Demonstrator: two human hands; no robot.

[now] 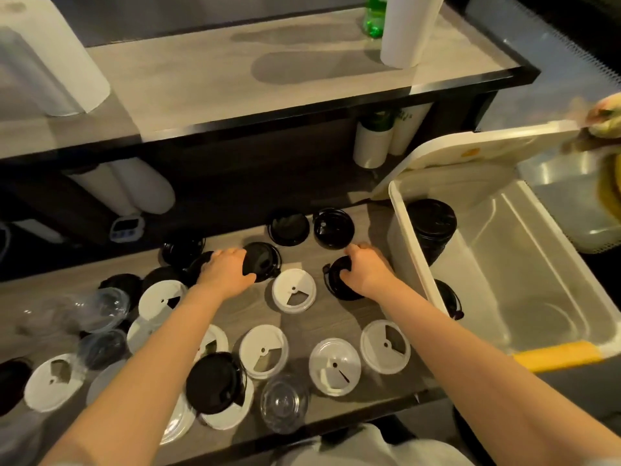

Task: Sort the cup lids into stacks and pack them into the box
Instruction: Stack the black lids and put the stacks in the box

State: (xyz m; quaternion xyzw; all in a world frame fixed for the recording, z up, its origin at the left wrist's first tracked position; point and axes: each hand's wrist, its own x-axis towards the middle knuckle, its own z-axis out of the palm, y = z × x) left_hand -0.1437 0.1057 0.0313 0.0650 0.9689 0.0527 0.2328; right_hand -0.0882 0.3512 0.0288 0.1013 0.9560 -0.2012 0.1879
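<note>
Black, white and clear cup lids lie scattered on a grey wooden counter [339, 317]. My left hand [225, 272] grips a black lid [263, 260] at its left rim. My right hand [366, 269] curls over another black lid [337, 279] and holds it. Two more black lids [289, 227] [333, 228] lie just beyond the hands. A white lid [294, 290] sits between my wrists. The white plastic box [413, 253] stands at the right, with a stack of black lids [431, 225] in its far left corner.
Several white lids [263, 351] and clear lids [284, 403] cover the near counter; clear domed lids [100, 309] lie left. The box's lid [470, 149] leans open behind it. Paper cup stacks [371, 142], a timer [127, 227] and a raised shelf [268, 79] sit beyond.
</note>
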